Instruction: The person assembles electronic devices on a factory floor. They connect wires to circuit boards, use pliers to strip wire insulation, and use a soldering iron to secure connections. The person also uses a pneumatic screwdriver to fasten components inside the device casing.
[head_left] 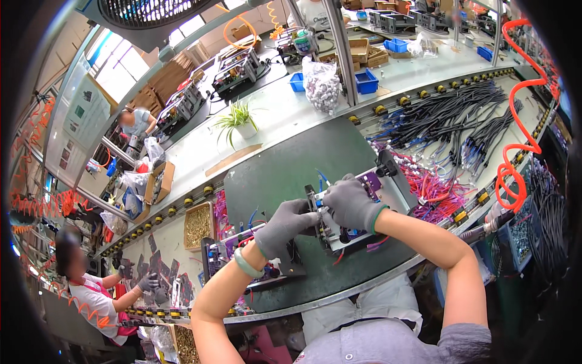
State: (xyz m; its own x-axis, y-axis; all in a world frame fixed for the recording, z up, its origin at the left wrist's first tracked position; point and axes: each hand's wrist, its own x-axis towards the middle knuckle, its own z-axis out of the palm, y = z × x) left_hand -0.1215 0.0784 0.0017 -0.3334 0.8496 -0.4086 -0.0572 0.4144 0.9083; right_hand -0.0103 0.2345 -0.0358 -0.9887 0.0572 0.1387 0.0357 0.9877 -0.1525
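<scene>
Both my hands wear grey gloves and work at one open metal chassis (pixel 394 197) with a purple circuit board (pixel 368 180) inside. My left hand (pixel 285 227) is closed on the chassis's near-left end panel, its fingertips at the panel edge. Just right of it, my right hand (pixel 354 203) bends over the same end, fingers pinched together; what lies between them is hidden. Blue and white wires (pixel 324 177) stick up beside its fingertips. Partly under my left forearm, a second similar chassis (pixel 209 258) sits on the dark green mat (pixel 291 158).
Purple and red wire bundles (pixel 424 182) and black cables (pixel 448 115) lie to the right. An orange coiled hose (pixel 515 121) hangs there. A carton of brass-coloured small parts (pixel 199 225) stands left. A potted plant (pixel 245 128) stands beyond the mat. A co-worker (pixel 100 291) works at far left.
</scene>
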